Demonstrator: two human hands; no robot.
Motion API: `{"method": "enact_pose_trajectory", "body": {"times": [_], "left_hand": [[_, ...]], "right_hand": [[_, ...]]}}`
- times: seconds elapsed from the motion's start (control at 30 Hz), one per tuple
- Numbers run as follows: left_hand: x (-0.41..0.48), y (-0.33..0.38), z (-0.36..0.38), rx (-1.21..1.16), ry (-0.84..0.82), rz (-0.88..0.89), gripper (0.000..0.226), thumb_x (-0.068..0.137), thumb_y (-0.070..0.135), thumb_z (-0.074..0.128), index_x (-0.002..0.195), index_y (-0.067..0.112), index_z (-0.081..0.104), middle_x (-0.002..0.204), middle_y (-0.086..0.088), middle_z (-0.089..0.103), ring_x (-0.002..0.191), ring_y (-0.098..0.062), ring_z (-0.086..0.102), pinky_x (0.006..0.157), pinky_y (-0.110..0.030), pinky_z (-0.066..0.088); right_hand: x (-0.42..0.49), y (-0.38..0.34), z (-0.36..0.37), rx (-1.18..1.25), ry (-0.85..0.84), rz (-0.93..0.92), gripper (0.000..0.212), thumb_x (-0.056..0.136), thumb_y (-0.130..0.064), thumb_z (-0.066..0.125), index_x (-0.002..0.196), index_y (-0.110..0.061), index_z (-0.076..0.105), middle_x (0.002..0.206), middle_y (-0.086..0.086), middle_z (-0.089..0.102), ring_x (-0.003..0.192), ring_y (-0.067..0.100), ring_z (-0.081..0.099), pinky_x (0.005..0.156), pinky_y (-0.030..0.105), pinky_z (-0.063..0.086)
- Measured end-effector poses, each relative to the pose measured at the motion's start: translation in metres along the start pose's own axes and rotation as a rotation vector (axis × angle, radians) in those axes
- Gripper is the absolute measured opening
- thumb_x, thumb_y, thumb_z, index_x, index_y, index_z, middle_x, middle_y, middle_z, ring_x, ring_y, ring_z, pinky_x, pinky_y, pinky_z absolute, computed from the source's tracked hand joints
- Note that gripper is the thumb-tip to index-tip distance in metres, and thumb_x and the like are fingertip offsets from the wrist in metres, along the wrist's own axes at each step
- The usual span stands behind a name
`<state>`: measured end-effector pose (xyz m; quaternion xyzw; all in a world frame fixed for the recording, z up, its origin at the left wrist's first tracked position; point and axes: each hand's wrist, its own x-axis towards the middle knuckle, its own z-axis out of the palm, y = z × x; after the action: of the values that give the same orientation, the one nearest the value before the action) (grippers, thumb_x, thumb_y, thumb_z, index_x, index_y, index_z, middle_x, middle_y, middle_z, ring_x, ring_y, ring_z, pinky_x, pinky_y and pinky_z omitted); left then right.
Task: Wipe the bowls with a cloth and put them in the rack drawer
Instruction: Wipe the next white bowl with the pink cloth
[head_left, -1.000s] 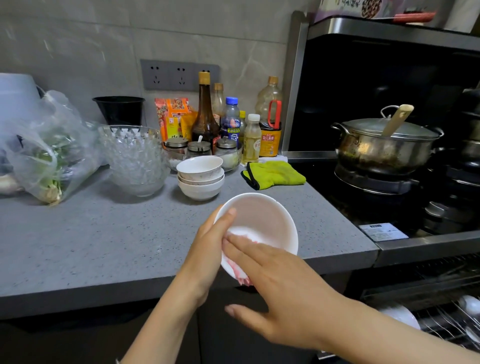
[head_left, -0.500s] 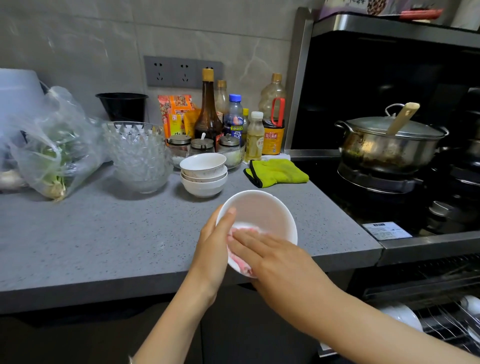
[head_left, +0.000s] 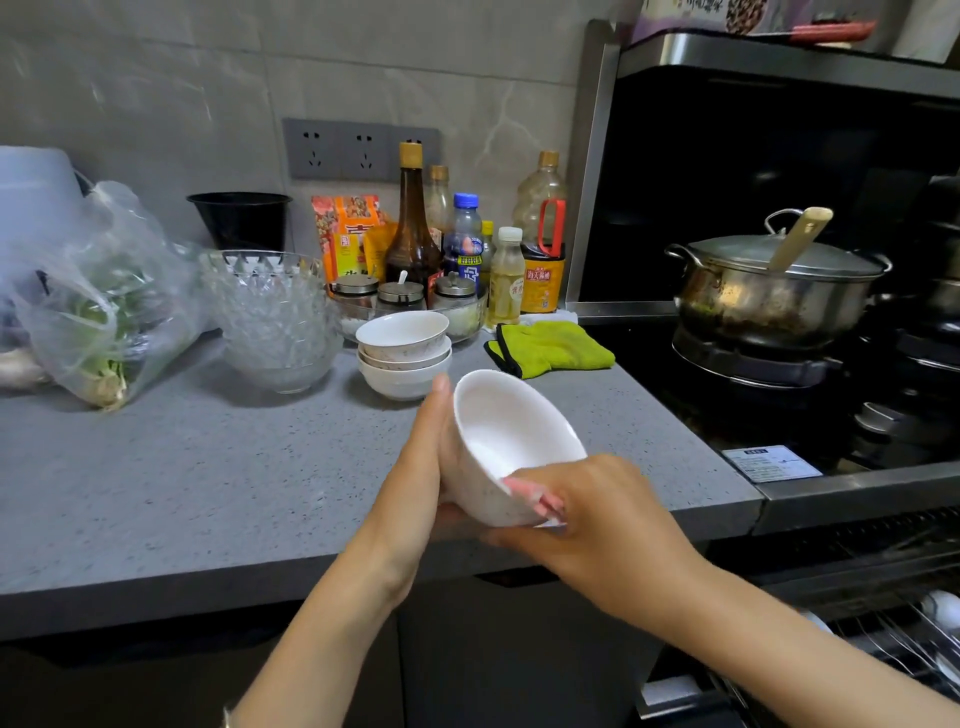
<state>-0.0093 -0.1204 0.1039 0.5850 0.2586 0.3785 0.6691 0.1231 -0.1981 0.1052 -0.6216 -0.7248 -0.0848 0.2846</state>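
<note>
The fingers of the right hand (head_left: 597, 519) are curled over the near rim of a round white ceramic bowl (head_left: 509, 431), with a pink cloth (head_left: 535, 496) pinched against that rim; half a second earlier they were laid flat inside it. The bowl is cradled by the left hand (head_left: 421, 467), thumb stretched up the outer wall and fingers wrapped beneath, where the thumb was hooked over the rim before. The bowl has been tipped, its mouth turned up and to the right.

It is held over the front edge of a grey speckled stone countertop (head_left: 208, 467). Behind it are three stacked white bowls (head_left: 402, 353), behind and left a faceted cut-glass bowl (head_left: 270, 317), behind and right a lime-green quilted mitt (head_left: 550, 348). Well to its right a lidded stainless-steel pot (head_left: 769, 291) is seen, and below right an open wire rack drawer (head_left: 893, 639).
</note>
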Motion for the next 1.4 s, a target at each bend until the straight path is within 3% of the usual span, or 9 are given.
{"method": "enact_pose_trajectory", "body": {"times": [0.2, 0.43, 0.73, 0.87, 1.0, 1.07, 1.17, 1.3, 1.4], "left_hand": [[0.014, -0.008, -0.003, -0.332, -0.043, -0.177, 0.065, 0.093, 0.061, 0.026, 0.133, 0.019, 0.054, 0.129, -0.012, 0.062, 0.121, -0.031, 0.057, 0.103, -0.055, 0.043], [0.008, -0.009, 0.004, -0.677, 0.018, -0.094, 0.048, 0.096, 0.036, 0.037, 0.082, 0.011, 0.075, 0.088, -0.011, 0.074, 0.069, -0.02, 0.072, 0.05, -0.028, 0.056], [0.004, 0.0, -0.015, -0.704, 0.127, -0.081, 0.042, 0.089, 0.042, 0.051, 0.113, 0.011, 0.069, 0.12, -0.013, 0.067, 0.114, -0.025, 0.06, 0.103, -0.048, 0.043], [0.002, 0.004, -0.011, -0.743, 0.187, -0.041, 0.032, 0.09, 0.037, 0.053, 0.088, 0.015, 0.076, 0.093, -0.005, 0.075, 0.079, -0.013, 0.072, 0.071, -0.035, 0.059], [0.004, 0.007, -0.007, -0.69, 0.23, -0.022, 0.032, 0.095, 0.038, 0.047, 0.102, 0.017, 0.07, 0.093, -0.002, 0.076, 0.079, -0.01, 0.072, 0.07, -0.033, 0.06], [0.006, 0.006, -0.007, -0.642, 0.26, -0.021, 0.033, 0.095, 0.04, 0.048, 0.107, 0.018, 0.068, 0.098, -0.002, 0.075, 0.083, -0.01, 0.072, 0.074, -0.035, 0.055], [0.01, 0.005, -0.001, -0.571, 0.284, -0.031, 0.037, 0.094, 0.043, 0.048, 0.108, 0.016, 0.068, 0.105, -0.005, 0.074, 0.094, -0.014, 0.07, 0.086, -0.036, 0.051], [0.014, 0.003, 0.006, -0.543, 0.291, -0.077, 0.04, 0.092, 0.047, 0.049, 0.108, 0.016, 0.07, 0.101, -0.011, 0.074, 0.088, -0.019, 0.072, 0.08, -0.04, 0.053], [0.018, 0.005, 0.0, -0.532, 0.402, -0.016, 0.043, 0.093, 0.045, 0.05, 0.115, 0.012, 0.067, 0.097, -0.009, 0.075, 0.084, -0.017, 0.072, 0.075, -0.036, 0.055]], "right_hand": [[0.014, -0.011, -0.033, 1.043, -0.064, 0.241, 0.032, 0.057, -0.011, 0.091, 0.081, -0.018, 0.07, 0.079, -0.006, 0.075, 0.076, 0.005, 0.071, 0.062, 0.016, 0.053], [0.022, -0.006, -0.017, 1.284, -0.076, 0.324, 0.077, 0.041, -0.058, 0.088, 0.105, -0.021, 0.069, 0.097, 0.002, 0.074, 0.092, 0.015, 0.07, 0.068, 0.026, 0.055], [0.017, -0.003, -0.02, 1.103, -0.155, 0.487, 0.029, 0.074, -0.052, 0.076, 0.077, -0.025, 0.067, 0.054, -0.01, 0.059, 0.052, 0.003, 0.053, 0.056, 0.011, 0.042], [0.012, 0.002, -0.016, 1.216, -0.095, 0.635, 0.033, 0.083, -0.051, 0.056, 0.079, -0.023, 0.071, 0.053, 0.0, 0.063, 0.065, 0.029, 0.058, 0.098, 0.04, 0.048], [0.016, 0.009, -0.008, 1.174, 0.167, 0.792, 0.036, 0.091, -0.048, 0.05, 0.107, -0.02, 0.066, 0.06, -0.01, 0.069, 0.067, 0.005, 0.066, 0.095, 0.033, 0.046], [0.018, 0.006, -0.009, 1.067, 0.272, 0.654, 0.029, 0.094, -0.044, 0.048, 0.108, -0.027, 0.066, 0.062, -0.015, 0.067, 0.069, 0.001, 0.063, 0.091, 0.027, 0.047], [0.021, -0.007, -0.011, 0.92, 0.308, 0.236, 0.04, 0.094, -0.046, 0.052, 0.131, -0.032, 0.054, 0.122, -0.017, 0.061, 0.112, -0.005, 0.055, 0.093, 0.012, 0.043], [0.02, -0.008, 0.018, 0.182, 0.242, -0.128, 0.056, 0.098, -0.038, 0.04, 0.15, -0.022, 0.028, 0.158, -0.013, 0.023, 0.147, 0.008, 0.011, 0.12, 0.034, 0.015], [0.014, -0.006, 0.028, 0.092, 0.255, -0.125, 0.055, 0.101, -0.034, 0.037, 0.151, -0.016, 0.027, 0.159, -0.005, 0.02, 0.148, 0.014, 0.01, 0.117, 0.037, 0.02]]}}
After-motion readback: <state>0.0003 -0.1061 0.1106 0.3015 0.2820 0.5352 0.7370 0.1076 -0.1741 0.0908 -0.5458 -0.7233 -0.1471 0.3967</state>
